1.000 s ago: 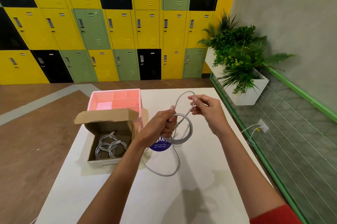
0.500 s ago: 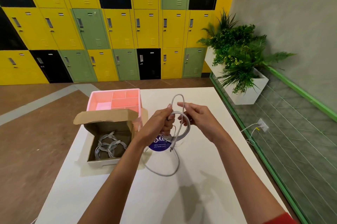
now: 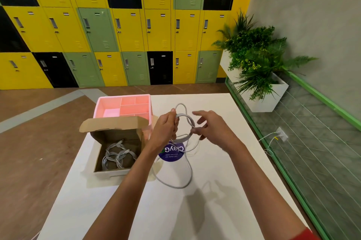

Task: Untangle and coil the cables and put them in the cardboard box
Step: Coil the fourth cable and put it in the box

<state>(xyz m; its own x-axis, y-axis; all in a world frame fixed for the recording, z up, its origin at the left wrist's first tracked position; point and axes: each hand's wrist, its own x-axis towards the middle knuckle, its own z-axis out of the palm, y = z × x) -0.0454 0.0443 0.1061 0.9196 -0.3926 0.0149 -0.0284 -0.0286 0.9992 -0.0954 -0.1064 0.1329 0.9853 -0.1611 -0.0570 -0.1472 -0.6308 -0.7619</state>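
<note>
Left hand [image 3: 166, 128]: closed on a thin grey cable [image 3: 192, 122], thumb and curled fingers pinching the top of a small coil held upright above the middle of the white desk [image 3: 214, 210]. Right hand [image 3: 213, 130]: at the coil's right side, upper fingers spread and straight, lower fingers against the strands; the hand is blurred, and it cannot be told whether it pinches the cable or only touches it. From the coil a loose length of the same cable hangs down and lies in a wide loop on the desk nearer the person, passing over a round purple sticker with white lettering [image 3: 172, 153]. An open brown cardboard box [image 3: 117, 173] stands at the left edge of the desk, lid flap raised on its far side; inside lie several coiled grey cables [image 3: 119, 155], bundled together on the floor of the box. A pink plastic divided tray [image 3: 125, 98] sits at the far left corner, just behind the box flap. Beyond the desk: a wall of yellow, green and black metal lockers [image 3: 125, 30]. To the right: a green leafy plant in a white planter [image 3: 254, 59] and a white wall socket [image 3: 282, 134] with a cord plugged in.
</note>
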